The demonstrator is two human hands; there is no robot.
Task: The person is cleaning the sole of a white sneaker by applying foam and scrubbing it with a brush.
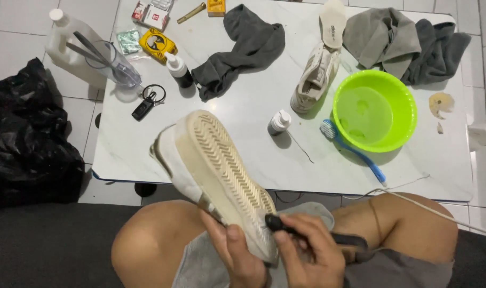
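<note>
My left hand (237,253) grips the heel end of a white sneaker (211,170), held sole-up over my lap, its ribbed tan sole facing the camera. My right hand (312,256) holds a black-handled brush (307,234), whose head presses against the sole's heel edge. Both hands sit close together above a grey cloth (200,261) on my knees.
On the white table (253,149): a second sneaker (315,77), an insole (332,21), a green basin (374,109), a blue toothbrush (352,149), two small bottles (279,121), grey cloths (243,48), keys (147,104), a jug (74,45). A black bag (24,138) lies on the floor at left.
</note>
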